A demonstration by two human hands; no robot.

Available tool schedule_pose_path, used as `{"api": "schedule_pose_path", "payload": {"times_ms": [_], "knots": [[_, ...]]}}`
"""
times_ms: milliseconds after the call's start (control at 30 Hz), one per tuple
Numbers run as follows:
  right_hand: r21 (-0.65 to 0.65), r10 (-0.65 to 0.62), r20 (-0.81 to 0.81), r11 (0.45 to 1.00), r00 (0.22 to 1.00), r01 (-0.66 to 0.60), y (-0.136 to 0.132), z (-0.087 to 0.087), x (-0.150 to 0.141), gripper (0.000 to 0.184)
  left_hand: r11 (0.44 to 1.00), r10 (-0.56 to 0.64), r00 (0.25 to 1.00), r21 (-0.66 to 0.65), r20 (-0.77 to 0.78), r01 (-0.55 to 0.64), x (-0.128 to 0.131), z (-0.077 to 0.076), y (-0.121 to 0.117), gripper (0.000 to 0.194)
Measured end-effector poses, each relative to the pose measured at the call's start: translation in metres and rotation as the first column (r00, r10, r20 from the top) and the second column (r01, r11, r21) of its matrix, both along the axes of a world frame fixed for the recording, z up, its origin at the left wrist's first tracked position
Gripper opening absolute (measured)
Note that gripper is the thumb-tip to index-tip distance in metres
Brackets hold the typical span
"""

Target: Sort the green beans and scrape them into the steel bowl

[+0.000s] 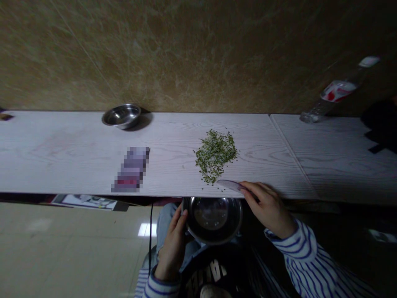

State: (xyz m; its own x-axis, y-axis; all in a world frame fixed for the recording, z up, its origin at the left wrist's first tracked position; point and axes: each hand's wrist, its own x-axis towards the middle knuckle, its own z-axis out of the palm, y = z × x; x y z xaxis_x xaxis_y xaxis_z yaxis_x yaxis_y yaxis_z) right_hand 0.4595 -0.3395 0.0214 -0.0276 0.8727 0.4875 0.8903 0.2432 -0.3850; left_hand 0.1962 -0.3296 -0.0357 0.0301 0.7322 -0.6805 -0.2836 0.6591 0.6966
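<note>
Small green beans [216,153] lie in a loose patch on the white wood-grain table [173,165]. My right hand [266,207] is closed around a pale, flat, rounded scraper-like piece [230,185]. Its far tip is at the near side of the beans, just above the tabletop or touching it; I cannot tell which. Below the table's front edge, my left hand [174,242] grips the left rim of a steel bowl [214,238]. The bowl is held over my lap, its mouth facing up. A few green specks show near its upper rim.
A smaller steel bowl [122,117] stands near the wall. A phone-shaped item [132,169], blurred out, lies left of the beans. At the right stands a clear plastic bottle [336,93] with a white cap. A dark object [380,126] sits at the right edge.
</note>
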Motion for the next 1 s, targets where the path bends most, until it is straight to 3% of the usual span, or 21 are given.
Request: {"api": "schedule_pose_path", "payload": {"times_ms": [1000], "knots": [[-0.019, 0.052, -0.035, 0.998, 0.998, -0.053, 0.011, -0.001, -0.004, 0.016, 1.0, -0.017, 1.0, 0.004, -0.009, 0.017, -0.001, 0.0, 0.0, 0.056]]}}
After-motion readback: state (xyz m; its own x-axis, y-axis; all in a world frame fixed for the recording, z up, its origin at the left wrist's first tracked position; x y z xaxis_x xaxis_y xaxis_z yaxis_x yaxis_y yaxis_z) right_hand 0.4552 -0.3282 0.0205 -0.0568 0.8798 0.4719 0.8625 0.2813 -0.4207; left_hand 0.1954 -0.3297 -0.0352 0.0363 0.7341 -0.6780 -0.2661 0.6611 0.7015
